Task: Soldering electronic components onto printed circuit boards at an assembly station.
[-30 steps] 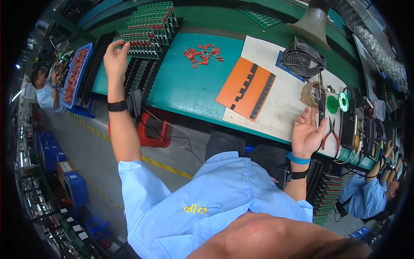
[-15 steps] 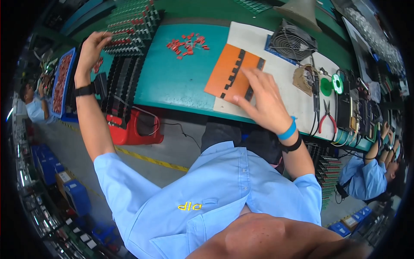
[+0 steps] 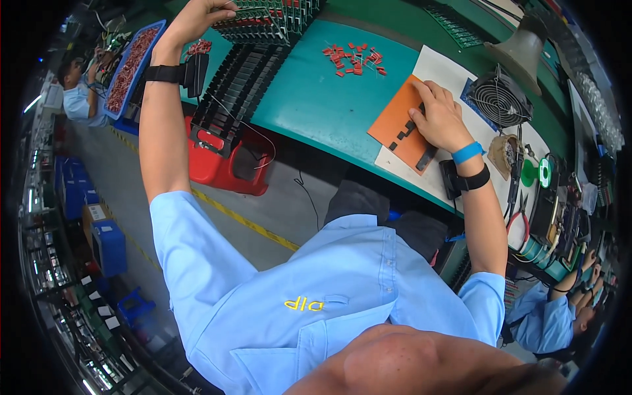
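My left hand [image 3: 201, 20] reaches to the upper left. Its fingers are pinched together at the near edge of a rack of green circuit boards [image 3: 263, 26] with red parts on them. What lies between the fingertips is too small to tell. My right hand [image 3: 442, 117] rests on an orange plate [image 3: 385, 124] with a row of black blocks [image 3: 403, 135]. Its fingers lie over the plate and the thumb stands apart, touching near the blocks. The hand covers part of the row.
Loose red components [image 3: 355, 60] lie on the green mat [image 3: 303, 112]. A blue tray [image 3: 108, 99] of red parts stands left. On the right are a fan [image 3: 497, 99], a solder spool [image 3: 544, 172] and red-handled pliers [image 3: 519, 227]. A red stool [image 3: 230, 168] stands below. Co-workers sit on both sides.
My view has shifted, so the bench appears further right. My left hand has moved along the board rack. My right hand has come down onto the orange plate, covering more of the black blocks.
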The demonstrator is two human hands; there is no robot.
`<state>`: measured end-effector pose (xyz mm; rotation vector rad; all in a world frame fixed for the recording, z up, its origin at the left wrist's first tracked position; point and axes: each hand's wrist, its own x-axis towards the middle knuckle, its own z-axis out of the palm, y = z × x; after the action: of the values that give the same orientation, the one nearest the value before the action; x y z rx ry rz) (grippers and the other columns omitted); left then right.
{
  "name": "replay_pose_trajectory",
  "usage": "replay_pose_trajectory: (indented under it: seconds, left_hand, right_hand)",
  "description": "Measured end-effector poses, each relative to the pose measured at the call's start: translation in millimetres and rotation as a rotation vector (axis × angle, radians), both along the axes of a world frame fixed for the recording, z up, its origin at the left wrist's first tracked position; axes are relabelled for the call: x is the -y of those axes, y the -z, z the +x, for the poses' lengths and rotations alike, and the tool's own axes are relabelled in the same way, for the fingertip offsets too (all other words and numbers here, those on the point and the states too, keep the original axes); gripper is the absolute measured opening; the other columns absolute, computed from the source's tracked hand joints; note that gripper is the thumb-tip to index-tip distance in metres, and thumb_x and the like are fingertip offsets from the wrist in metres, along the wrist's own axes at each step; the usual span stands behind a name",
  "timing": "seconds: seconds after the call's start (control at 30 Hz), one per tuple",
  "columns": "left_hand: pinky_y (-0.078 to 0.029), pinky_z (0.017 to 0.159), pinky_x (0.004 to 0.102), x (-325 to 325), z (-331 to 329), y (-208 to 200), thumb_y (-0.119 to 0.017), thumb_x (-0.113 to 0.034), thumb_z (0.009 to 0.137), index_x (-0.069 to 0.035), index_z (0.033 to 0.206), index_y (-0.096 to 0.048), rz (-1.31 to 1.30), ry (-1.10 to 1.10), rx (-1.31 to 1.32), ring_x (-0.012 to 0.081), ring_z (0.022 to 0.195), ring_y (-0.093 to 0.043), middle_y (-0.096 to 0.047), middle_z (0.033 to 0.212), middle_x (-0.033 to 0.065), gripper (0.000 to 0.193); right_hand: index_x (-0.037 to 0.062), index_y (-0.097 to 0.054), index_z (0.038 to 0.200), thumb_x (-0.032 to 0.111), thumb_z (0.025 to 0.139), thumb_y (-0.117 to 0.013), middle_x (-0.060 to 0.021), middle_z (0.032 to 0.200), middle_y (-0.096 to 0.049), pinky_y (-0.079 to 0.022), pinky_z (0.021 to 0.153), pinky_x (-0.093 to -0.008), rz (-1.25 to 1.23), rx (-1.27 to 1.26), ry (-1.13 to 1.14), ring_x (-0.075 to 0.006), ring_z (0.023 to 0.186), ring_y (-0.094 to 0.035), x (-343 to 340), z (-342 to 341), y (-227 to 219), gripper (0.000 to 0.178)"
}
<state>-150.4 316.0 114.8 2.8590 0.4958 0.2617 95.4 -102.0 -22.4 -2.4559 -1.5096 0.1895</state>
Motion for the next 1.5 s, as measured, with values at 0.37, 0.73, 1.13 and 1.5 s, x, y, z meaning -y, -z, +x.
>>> replay_pose_trajectory:
  seconds: [0.37,0.73,1.13,1.5]
  left_hand:
    - [-0.049,0.076,0.0293,54.4,-10.3,-41.1,-0.071,-0.015,0.092,0.006,0.103,-0.069,-0.258,-0.162,0.178,0.0119,0.082,-0.059,-0.068,0.086,0.0032,0.024]
    - [-0.021,0.043,0.0183,180.2,-21.3,63.0,-0.067,-0.016,0.096,-0.003,0.108,-0.072,-1.405,-0.282,0.269,-0.0016,0.048,-0.032,-0.058,0.075,-0.0082,0.018]
    - [-0.021,0.042,0.0198,277.9,21.8,128.6,-0.065,-0.012,0.098,0.0,0.114,-0.066,-1.907,-0.4,0.472,-0.0008,0.047,-0.032,-0.06,0.078,-0.0053,0.02]
    - [-0.021,0.042,0.0203,329.3,55.5,147.2,-0.068,-0.01,0.095,0.004,0.116,-0.068,-1.945,-0.277,0.567,-0.0006,0.047,-0.033,-0.062,0.077,-0.0042,0.025]
  right_hand:
    - [0.0102,-0.052,0.139,0.003,0.077,-0.057,-0.0163,0.14,-0.05,-0.035,0.111,-0.0503,0.062,-0.088,-0.232,-0.0378,0.135,-0.041,9.2,9.2,-1.8,0.062]
    - [0.0055,-0.051,0.139,0.019,0.076,-0.08,-0.0167,0.14,-0.05,-0.036,0.108,-0.0483,0.133,0.174,-0.081,-0.0411,0.129,-0.043,122.2,-87.8,-18.9,0.071]
    - [0.0004,-0.058,0.128,-0.006,0.077,-0.072,-0.0187,0.13,-0.058,-0.048,0.099,-0.0391,0.198,-0.025,-0.021,-0.0392,0.114,-0.057,196.0,-62.9,-53.0,0.054]
    - [-0.0003,-0.053,0.132,0.01,0.103,-0.056,-0.0086,0.116,-0.066,-0.047,0.094,-0.0278,0.939,-0.997,0.464,-0.0147,0.106,-0.063,181.4,-41.9,-32.8,0.032]
